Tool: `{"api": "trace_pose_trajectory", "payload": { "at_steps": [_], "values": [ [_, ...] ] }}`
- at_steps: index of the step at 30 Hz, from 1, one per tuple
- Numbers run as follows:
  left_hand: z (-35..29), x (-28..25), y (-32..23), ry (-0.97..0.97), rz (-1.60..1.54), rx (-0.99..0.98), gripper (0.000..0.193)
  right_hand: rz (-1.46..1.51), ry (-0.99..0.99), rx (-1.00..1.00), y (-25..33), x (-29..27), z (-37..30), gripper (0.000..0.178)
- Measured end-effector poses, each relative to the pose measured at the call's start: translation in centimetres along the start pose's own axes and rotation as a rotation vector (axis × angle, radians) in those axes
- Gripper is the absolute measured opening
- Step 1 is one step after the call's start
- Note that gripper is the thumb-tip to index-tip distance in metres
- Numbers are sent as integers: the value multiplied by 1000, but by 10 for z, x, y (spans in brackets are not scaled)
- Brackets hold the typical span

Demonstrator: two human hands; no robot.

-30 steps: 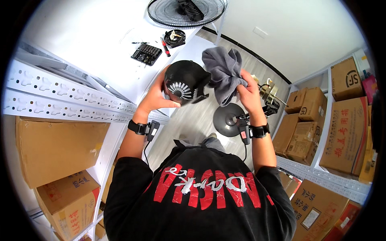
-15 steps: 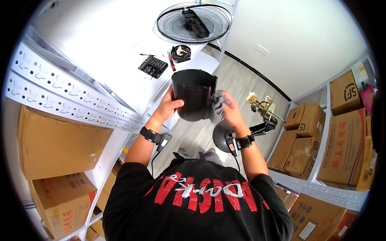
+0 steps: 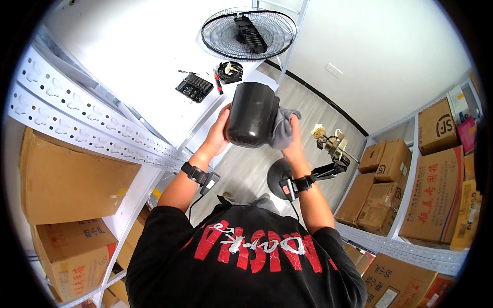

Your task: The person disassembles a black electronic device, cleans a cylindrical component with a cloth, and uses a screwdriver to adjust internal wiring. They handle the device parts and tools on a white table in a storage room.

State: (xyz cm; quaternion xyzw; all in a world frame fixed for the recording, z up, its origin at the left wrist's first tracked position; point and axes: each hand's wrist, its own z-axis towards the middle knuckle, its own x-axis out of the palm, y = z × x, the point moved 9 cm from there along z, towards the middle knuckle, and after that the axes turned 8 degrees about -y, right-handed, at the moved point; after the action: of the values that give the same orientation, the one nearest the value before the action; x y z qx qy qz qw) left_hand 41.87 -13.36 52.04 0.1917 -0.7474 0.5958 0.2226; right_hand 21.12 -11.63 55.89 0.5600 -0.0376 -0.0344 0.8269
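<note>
A black, cup-shaped fan motor cover (image 3: 251, 115) is held up in front of my chest, its rounded closed side showing and its opening turned from view. My left hand (image 3: 220, 132) grips it from the left side. In my right hand (image 3: 294, 141) is a crumpled grey cloth (image 3: 283, 127), pressed against the cover's right side. Part of the right fingers is hidden by the cloth. Beyond my right wrist, a fan stand with a bare motor (image 3: 336, 146) rises from a round black base (image 3: 277, 177) on the floor.
On the white table (image 3: 149, 66) lie a bit set (image 3: 194, 87), a red and black screwdriver (image 3: 218, 81), a round black part (image 3: 230, 72) and a fan grille (image 3: 215, 38) with a black strip-like part (image 3: 250, 34). Shelves of cardboard boxes (image 3: 77, 174) flank both sides.
The cover has tilted over, so its open rim no longer shows and its closed outside does. The cloth has spread along its right side. Both hands still hold on.
</note>
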Motion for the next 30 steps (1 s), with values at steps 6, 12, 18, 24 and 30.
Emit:
{"api": "trace_pose_trajectory", "payload": {
  "at_steps": [6,12,18,24,30],
  "values": [
    [-19,31,-9,202,262,-137,71,112,-14,233,-36,-4,-5,42],
    [-10,26,0,51,204,-113,76,-377,-50,130,-37,-11,-13,38],
    [9,5,2,-67,446,180,97,-342,147,-278,42,24,-16,40],
    [-1,13,-3,81,197,80,89,-279,-42,91,-51,-11,4,43],
    [-22,25,24,233,-52,-102,79,555,-19,742,-89,23,-31,29]
  ]
}}
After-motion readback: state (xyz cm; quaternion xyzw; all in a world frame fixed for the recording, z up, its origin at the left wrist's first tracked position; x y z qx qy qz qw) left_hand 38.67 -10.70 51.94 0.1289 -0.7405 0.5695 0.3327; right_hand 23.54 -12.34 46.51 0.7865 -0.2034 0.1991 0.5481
